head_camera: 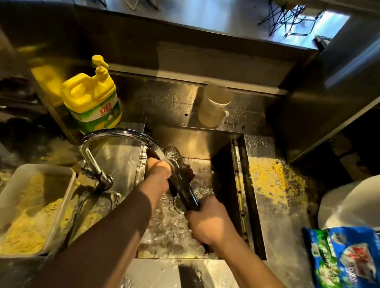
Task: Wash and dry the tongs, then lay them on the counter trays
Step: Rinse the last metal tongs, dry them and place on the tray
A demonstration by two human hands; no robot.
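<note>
Tongs (180, 179), dark and wet, are held over a steel sink (233, 174), angled from the right hand up and away toward the tap (122, 134). The right hand (208, 222) is closed around their handle end, nearest the person. The left hand (159, 171) is curled against the middle of the tongs, just beyond and left of the right hand; a dark scrap, perhaps a cloth, shows beside its fingers, but what it is cannot be told. Water (160, 155) runs from the tap spout onto the far, rounded tip of the tongs, just above the left hand, and splashes in the basin below both hands.

Left of the left hand, past the tap base, a shallow tray (62, 211) sits on the bench (275, 241). Beyond the left hand, behind the tap, stands a yellow soap jug (91, 100) with a pump top. Straight ahead of both hands, on the ledge behind the sink, is a clear cup (213, 107). Right of the right hand, across the wet bench with its yellow patches, lies a blue and green bag (350, 261), with a white tub (371, 201) just behind it.
</note>
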